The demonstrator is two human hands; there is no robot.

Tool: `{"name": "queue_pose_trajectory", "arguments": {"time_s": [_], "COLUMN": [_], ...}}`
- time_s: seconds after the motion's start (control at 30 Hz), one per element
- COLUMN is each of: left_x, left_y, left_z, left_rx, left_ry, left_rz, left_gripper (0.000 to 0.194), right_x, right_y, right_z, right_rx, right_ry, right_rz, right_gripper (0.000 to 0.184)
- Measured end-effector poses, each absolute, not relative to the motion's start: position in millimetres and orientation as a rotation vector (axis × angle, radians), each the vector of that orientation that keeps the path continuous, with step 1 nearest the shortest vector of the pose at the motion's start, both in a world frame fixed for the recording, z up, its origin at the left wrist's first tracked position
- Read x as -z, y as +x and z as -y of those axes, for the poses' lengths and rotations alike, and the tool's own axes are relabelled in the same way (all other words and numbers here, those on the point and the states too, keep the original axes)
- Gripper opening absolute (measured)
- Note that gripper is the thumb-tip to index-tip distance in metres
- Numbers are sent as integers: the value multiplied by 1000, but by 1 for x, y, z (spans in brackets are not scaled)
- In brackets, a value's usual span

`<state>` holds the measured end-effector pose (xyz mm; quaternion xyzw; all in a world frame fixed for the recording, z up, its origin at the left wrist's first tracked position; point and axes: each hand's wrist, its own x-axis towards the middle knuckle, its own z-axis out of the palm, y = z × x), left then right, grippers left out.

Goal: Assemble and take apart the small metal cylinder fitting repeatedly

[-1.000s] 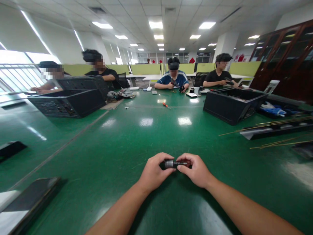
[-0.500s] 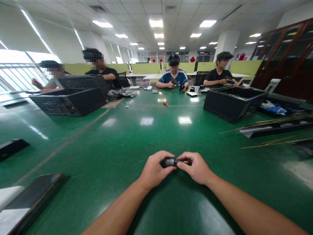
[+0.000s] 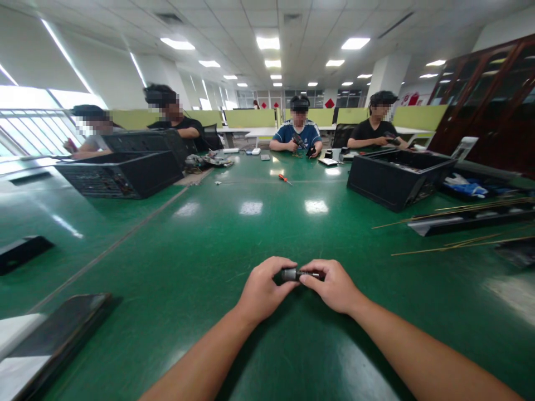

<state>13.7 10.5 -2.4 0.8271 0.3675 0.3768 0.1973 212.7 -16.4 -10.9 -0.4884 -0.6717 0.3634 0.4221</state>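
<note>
A small grey metal cylinder with a thin shaft [image 3: 290,274] is held lengthwise between my hands, just above the green tabletop. My left hand [image 3: 264,287] has its thumb and fingers curled round the thick silver end. From the other side, my right hand [image 3: 336,287] pinches the narrow dark shaft end with thumb and fingertips. The two hands nearly meet at the middle of the piece. Fingers hide parts of both ends, and its exact kind cannot be made out.
Black computer cases stand at left [image 3: 125,175] and right [image 3: 393,181]. A red-handled screwdriver [image 3: 284,178] lies mid-table. Thin brass-coloured rods [image 3: 438,252] and a metal channel [image 3: 468,217] lie at right. A dark flat panel [image 3: 62,328] is at near left. Several people [image 3: 296,133] sit across the table.
My right hand has shifted very slightly left along the cylinder's shaft. Both hands keep the same grip, and the view has moved a little.
</note>
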Motion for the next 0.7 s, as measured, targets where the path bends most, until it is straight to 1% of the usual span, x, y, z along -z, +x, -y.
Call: {"name": "queue_pose_trajectory", "arguments": {"time_s": [0.47, 0.7], "left_x": [-1, -1], "left_y": [13, 13], "left_z": [-8, -8], "left_rx": [-1071, -1077], "left_ry": [2318, 2316], "left_rz": [-1087, -1080], "left_gripper": [28, 28], "right_x": [9, 10], "right_y": [214, 215], "right_z": [19, 19], "right_rx": [-837, -809], "right_ry": [-1246, -1255], "right_rz": [1710, 1734], "right_gripper": [17, 19]}}
